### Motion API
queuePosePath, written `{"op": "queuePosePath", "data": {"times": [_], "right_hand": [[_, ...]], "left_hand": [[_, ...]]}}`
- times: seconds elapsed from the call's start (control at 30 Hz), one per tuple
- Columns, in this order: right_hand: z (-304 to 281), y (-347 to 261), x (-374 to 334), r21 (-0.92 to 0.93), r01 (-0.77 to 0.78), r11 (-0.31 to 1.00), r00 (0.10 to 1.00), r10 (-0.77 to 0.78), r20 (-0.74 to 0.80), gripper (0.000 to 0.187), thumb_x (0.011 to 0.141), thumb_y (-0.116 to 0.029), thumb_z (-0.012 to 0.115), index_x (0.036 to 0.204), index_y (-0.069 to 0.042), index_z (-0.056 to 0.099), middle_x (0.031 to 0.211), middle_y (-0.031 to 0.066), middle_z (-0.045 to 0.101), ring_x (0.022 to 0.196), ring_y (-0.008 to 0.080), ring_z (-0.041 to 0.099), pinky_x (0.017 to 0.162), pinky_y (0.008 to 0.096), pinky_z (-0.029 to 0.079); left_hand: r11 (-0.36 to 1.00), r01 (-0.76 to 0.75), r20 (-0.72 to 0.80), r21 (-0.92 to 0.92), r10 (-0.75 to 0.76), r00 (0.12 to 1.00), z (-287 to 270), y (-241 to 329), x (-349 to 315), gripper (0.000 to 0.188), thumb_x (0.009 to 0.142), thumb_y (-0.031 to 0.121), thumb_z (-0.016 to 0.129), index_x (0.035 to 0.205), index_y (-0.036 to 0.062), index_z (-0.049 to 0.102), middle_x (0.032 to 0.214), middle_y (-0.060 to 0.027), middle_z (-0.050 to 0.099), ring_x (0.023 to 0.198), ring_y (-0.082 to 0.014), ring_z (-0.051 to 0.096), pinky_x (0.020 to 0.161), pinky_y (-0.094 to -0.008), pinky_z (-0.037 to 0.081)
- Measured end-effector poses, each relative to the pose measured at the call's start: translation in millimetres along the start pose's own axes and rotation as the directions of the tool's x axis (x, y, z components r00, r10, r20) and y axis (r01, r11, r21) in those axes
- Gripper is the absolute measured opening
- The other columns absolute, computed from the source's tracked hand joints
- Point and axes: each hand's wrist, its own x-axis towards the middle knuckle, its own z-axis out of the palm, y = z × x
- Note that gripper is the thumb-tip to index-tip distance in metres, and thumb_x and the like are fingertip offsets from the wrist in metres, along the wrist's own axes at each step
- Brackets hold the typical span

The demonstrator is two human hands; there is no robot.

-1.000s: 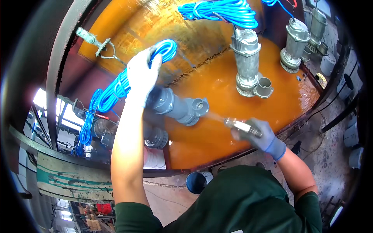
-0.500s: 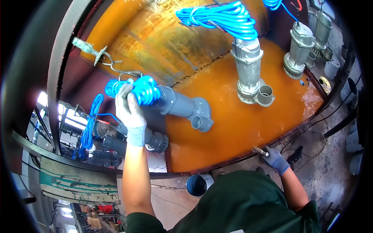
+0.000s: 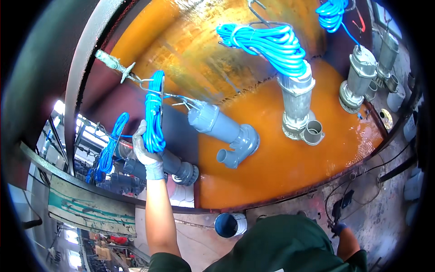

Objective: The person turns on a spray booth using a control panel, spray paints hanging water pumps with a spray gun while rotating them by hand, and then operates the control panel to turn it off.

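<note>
Gripping a bright blue cable coil (image 3: pixel 154 113), left hand (image 3: pixel 146 152) fingers closed; right hand (image 3: pixel 339 228) fingers unclear

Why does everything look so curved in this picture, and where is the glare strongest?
Head view: the fisheye lens bends straight edges near the rim, so the dark metal frame arcs and black corners ring the picture. Glare shines off the wet orange floor; daylight blows out white at lower left. The gloved left hand gripping the blue coiled cable looks sharp.
</note>
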Motion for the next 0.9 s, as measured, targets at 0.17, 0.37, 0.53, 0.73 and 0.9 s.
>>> {"op": "queuePosePath", "data": {"times": [0.17,0.37,0.53,0.73,0.9], "right_hand": [[19.2,49.8,20.9,-0.070,0.013,0.997,0.998,-0.008,0.069,0.047,0.079,-0.027,0.093,0.108,0.006,0.077,0.091,0.0146,0.078,0.076,0.0255,0.073,0.067,0.0463,0.061],[-25.4,-1.3,-44.6,0.077,0.172,0.982,0.985,-0.171,-0.022,0.056,0.080,-0.024,0.090,0.127,0.001,0.074,0.094,0.0179,0.081,0.077,0.0235,0.079,0.072,0.0410,0.064],[-61.8,4.9,-81.5,-0.108,0.355,0.929,0.930,-0.362,-0.057,0.058,0.076,-0.038,0.091,0.123,-0.007,0.077,0.096,0.0142,0.082,0.087,0.0259,0.080,0.081,0.0403,0.062],[-101.7,5.3,-97.0,-0.168,0.455,0.875,0.890,-0.454,0.046,0.064,0.078,-0.044,0.091,0.133,-0.016,0.071,0.114,0.0137,0.079,0.102,0.0282,0.077,0.089,0.0418,0.059],[-85.0,-56.9,-57.3,-0.300,0.362,0.883,0.912,-0.403,-0.084,0.074,0.093,-0.054,0.071,0.140,0.001,0.057,0.125,0.0309,0.071,0.118,0.0487,0.069,0.097,0.0526,0.056]], "left_hand": [[1.000,-0.004,0.035,0.003,0.004,0.999,1.6,-21.1,5.9,0.046,0.109,0.040,0.054,0.120,-0.0035,0.066,0.142,-0.0263,0.063,0.137,-0.0373,0.058,0.124,-0.0547,0.038],[0.978,0.061,-0.006,-0.198,-0.064,0.998,-13.3,-20.4,3.1,0.052,0.107,0.046,0.059,0.119,-0.0040,0.066,0.139,-0.0247,0.065,0.137,-0.0374,0.058,0.125,-0.0548,0.036],[0.978,0.061,-0.048,-0.198,-0.072,0.996,-13.5,-27.6,-1.7,0.048,0.107,0.044,0.057,0.115,-0.0020,0.069,0.134,-0.0232,0.068,0.138,-0.0388,0.058,0.125,-0.0540,0.037],[0.937,0.066,-0.056,-0.342,-0.091,0.994,-20.9,-22.5,-3.4,0.043,0.106,0.035,0.062,0.120,-0.0056,0.069,0.141,-0.0258,0.065,0.140,-0.0371,0.057,0.127,-0.0528,0.035],[0.999,0.027,-0.104,-0.042,-0.031,0.994,-0.7,-7.4,-5.6,0.048,0.110,0.036,0.055,0.128,-0.0057,0.068,0.139,-0.0203,0.068,0.137,-0.0314,0.060,0.123,-0.0466,0.040]]}}
